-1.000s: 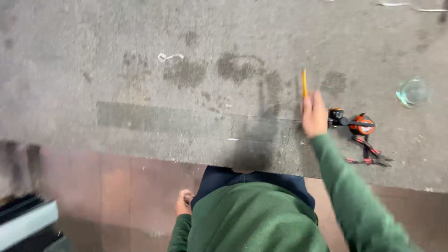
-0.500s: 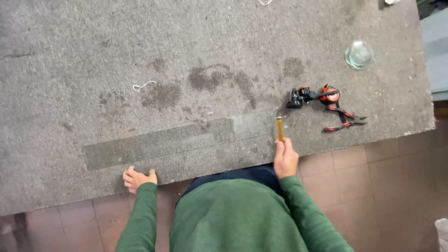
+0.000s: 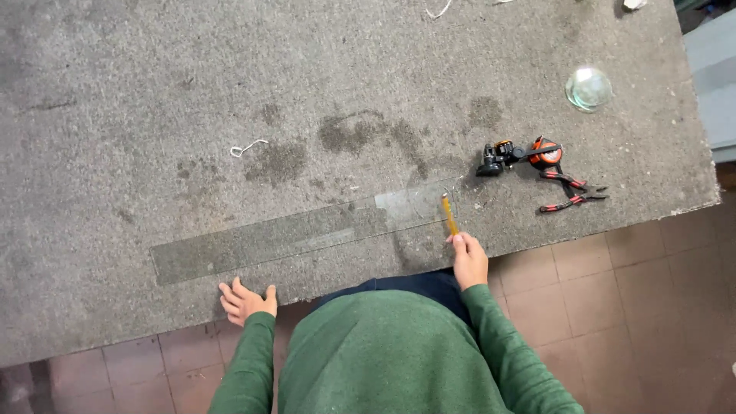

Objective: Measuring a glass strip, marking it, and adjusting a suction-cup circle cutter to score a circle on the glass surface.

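Note:
A long clear glass strip [image 3: 307, 234] lies flat on the grey felt-covered table [image 3: 153, 92], running from lower left up to the right. My right hand [image 3: 468, 261] holds a thin yellow stick-like tool [image 3: 448, 214], whose tip rests at the strip's right end. My left hand [image 3: 245, 300] lies flat on the table's near edge, fingers spread, just below the strip's left part and holding nothing. Green sleeves cover both arms.
A black and orange tool [image 3: 521, 155] and red-handled pliers [image 3: 571, 192] lie to the right of the strip. A small round glass piece [image 3: 589, 87] sits at the far right. A white string scrap [image 3: 247, 147] lies mid-table. Brown floor tiles [image 3: 636, 307] show below the table edge.
The view has shifted left and settled. My left hand came up from below onto the table edge. My right hand drew the yellow tool back from the far side to the strip's right end.

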